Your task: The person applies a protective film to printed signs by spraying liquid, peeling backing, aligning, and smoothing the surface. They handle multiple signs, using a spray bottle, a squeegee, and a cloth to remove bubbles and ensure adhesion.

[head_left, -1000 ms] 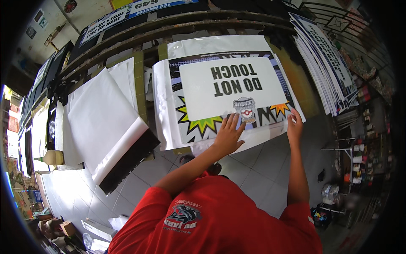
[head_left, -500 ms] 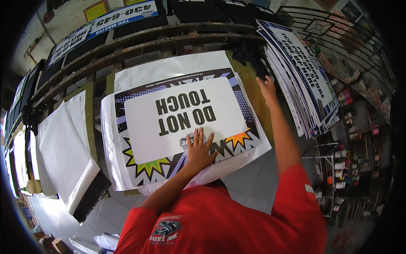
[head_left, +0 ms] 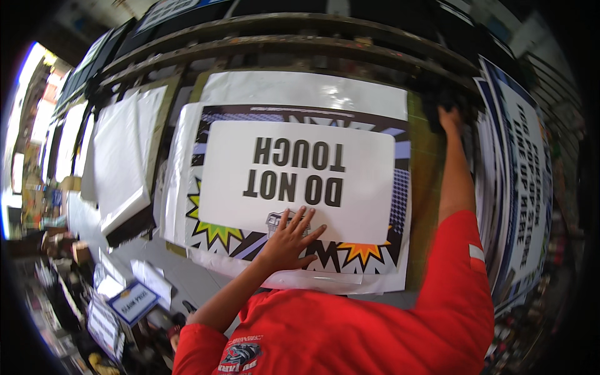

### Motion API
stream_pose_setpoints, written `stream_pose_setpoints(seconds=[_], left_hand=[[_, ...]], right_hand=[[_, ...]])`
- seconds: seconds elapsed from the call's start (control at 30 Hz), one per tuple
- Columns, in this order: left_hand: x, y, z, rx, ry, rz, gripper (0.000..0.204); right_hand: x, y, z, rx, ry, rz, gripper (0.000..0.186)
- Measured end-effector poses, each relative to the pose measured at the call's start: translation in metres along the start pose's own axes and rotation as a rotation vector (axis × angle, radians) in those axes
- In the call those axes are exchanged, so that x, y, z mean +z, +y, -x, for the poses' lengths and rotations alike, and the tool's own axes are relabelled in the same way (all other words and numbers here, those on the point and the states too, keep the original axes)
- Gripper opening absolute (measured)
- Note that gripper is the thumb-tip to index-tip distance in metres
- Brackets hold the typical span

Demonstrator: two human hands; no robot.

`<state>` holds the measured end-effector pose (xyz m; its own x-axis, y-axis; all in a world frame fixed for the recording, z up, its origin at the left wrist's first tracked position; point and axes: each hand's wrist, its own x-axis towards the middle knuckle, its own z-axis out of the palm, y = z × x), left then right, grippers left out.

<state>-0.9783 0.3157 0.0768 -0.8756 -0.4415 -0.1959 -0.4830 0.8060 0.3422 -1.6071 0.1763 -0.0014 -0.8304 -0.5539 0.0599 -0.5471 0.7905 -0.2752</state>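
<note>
A large printed sign [head_left: 228, 159], with a white rounded centre, bold black lettering, an emblem and green and orange bursts at its lower corners, lies on white sheets [head_left: 300, 84] on an olive board [head_left: 422, 200]. My left hand [head_left: 287, 244] lies on the sign's lower middle over the emblem, fingers spread. At the board's upper right, my right hand [head_left: 450, 117] has its fingers curled into a dark bundle [head_left: 431, 100] that looks like black cloth, partly hidden in shadow.
Loose white sheets [head_left: 119, 156] lie on a board to the left. Stacked printed signs [head_left: 515, 156] stand along the right. Slatted rails [head_left: 269, 44] cross behind, with black panels beyond. Papers [head_left: 134, 300] lie low at the left above clutter on the tiled floor [head_left: 206, 275].
My right hand has left the sign's lower right edge, reached forward to the black bundle and closed on it. My left hand remains spread on the sign. The view has shifted.
</note>
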Motion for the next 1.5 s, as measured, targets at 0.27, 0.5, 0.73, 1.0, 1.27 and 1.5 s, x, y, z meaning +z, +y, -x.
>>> stream_pose_setpoints(seconds=[0.27, 0.5, 0.73, 1.0, 1.27, 1.5], left_hand=[[0.006, -0.005, 0.004, 0.057, 0.114, 0.014, 0.073], [0.020, -0.014, 0.019, 0.124, 0.279, 0.103, 0.072], [0.032, -0.014, 0.063, -0.070, 0.361, 0.087, 0.072], [0.133, -0.034, 0.052, 0.064, 0.224, 1.271, 0.057], [0.076, -0.036, 0.083, -0.114, 0.396, 0.357, 0.073], [0.055, -0.041, 0.083, -0.058, 0.278, 0.137, 0.078]], right_hand=[[-0.040, 0.032, 0.000, -0.396, 0.433, -0.395, 0.059], [-0.185, -0.142, 0.236, -0.600, 0.642, -0.920, 0.042], [-0.215, -0.280, 0.460, -0.750, 0.388, -1.029, 0.034], [-0.047, -0.351, 0.674, -1.698, -0.859, -0.054, 0.080], [0.011, -0.403, 0.631, -1.846, -0.527, 0.073, 0.056], [0.070, -0.465, 0.487, -1.661, -0.209, 0.020, 0.052]])
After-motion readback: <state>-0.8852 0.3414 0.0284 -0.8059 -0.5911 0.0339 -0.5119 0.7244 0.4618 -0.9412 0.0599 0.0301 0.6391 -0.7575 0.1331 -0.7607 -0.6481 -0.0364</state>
